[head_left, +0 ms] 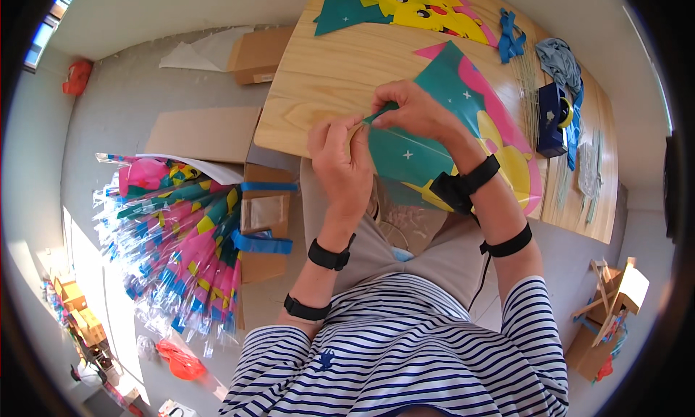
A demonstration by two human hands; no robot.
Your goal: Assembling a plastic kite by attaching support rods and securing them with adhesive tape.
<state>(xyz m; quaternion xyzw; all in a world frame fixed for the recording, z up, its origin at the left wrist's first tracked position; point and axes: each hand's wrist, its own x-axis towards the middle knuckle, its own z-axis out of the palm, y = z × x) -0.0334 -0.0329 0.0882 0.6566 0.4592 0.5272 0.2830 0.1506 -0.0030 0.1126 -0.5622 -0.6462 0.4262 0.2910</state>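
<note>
A thin, glossy printed sheet (405,153), kite-like in shape, is teal with a pink border and a yellow cartoon figure. It lies partly on the table and hangs over the front edge above my lap. My left hand (339,153) is closed, thumb and fingers pinching the sheet's teal corner. Close beside it, my right hand (416,111) is bent over and pinches the same corner, which looks folded or rolled there. What exactly lies between the fingertips is too small to tell. Black straps circle both my forearms.
Another printed sheet (416,11) lies at the table's far edge. Thin rods (530,102), blue strips (510,37), grey cloth (559,61) and a dark blue tape dispenser (552,120) are on the right. At left, an open carton (264,261) holds many plastic-wrapped folded sheets (184,236).
</note>
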